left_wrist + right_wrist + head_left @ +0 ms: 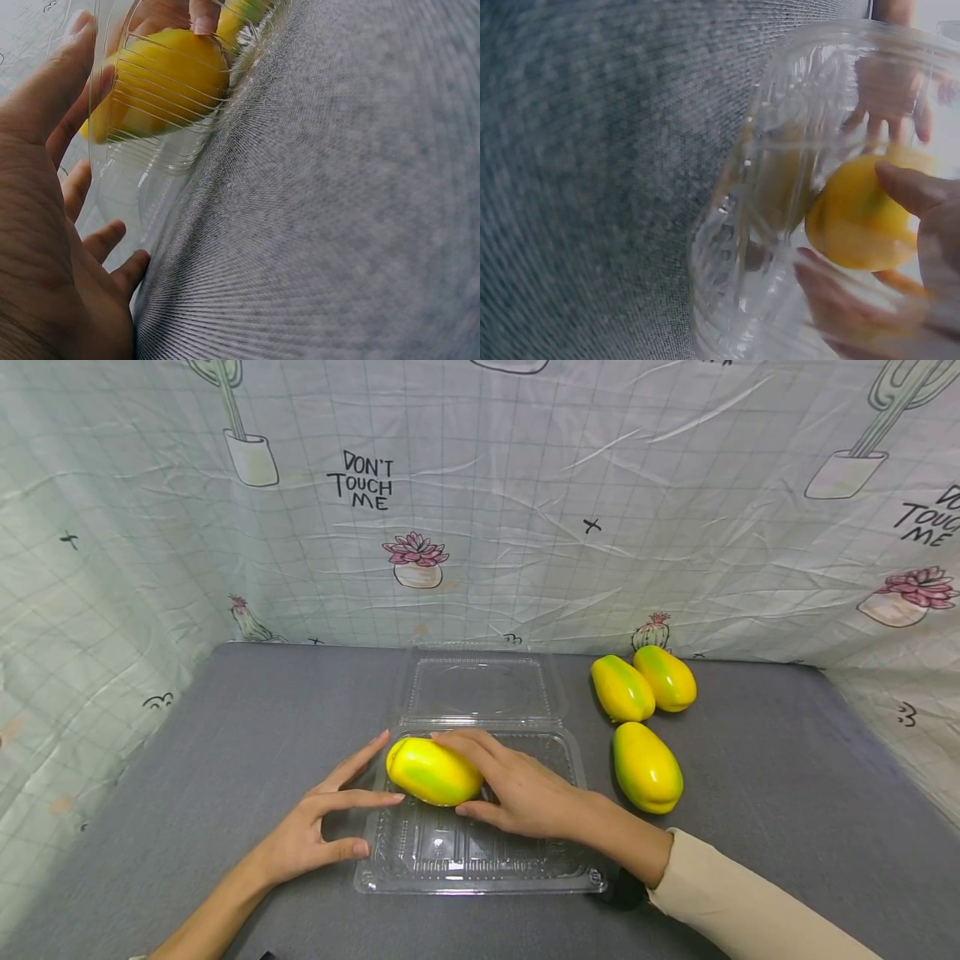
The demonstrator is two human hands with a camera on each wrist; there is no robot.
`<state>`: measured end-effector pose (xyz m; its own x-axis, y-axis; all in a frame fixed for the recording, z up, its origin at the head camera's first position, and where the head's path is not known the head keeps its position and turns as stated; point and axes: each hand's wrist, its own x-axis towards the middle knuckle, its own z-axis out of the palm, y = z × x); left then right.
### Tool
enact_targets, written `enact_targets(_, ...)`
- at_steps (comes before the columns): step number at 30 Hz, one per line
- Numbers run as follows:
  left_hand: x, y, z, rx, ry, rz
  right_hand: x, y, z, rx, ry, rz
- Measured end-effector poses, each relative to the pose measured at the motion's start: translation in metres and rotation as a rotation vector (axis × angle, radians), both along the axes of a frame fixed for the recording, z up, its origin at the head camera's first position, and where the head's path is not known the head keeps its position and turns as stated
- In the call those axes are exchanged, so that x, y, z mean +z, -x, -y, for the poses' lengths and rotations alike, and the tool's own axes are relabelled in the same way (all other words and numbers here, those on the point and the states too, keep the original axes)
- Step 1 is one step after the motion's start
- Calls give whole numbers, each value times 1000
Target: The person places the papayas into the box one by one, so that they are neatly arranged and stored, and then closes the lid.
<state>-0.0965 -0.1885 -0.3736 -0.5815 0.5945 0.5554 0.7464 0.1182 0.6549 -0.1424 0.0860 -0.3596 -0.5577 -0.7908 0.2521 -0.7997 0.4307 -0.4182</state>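
Observation:
A clear plastic clamshell tray lies open on the grey table, its lid folded back flat. My right hand grips a yellow-green mango-like fruit inside the far-left part of the tray, fingers over it and thumb at its near side. In the right wrist view the fruit shows through the tray wall. My left hand rests with straight, spread fingers against the tray's left edge. In the left wrist view the fruit sits behind the ribbed wall.
Three more yellow-green fruits lie on the table right of the tray: two at the back, one nearer. A cactus-print cloth walls in the back and sides. Grey tabletop stretches left of the tray.

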Motion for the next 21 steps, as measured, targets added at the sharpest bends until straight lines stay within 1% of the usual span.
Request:
enact_targets(11, -1, 0, 0, -5, -3, 1, 4, -1, -2, -8, -13, 5)
enact_targets(21, -1, 0, 0, -1, -6, 0, 13, -4, -5, -36, -5, 17)
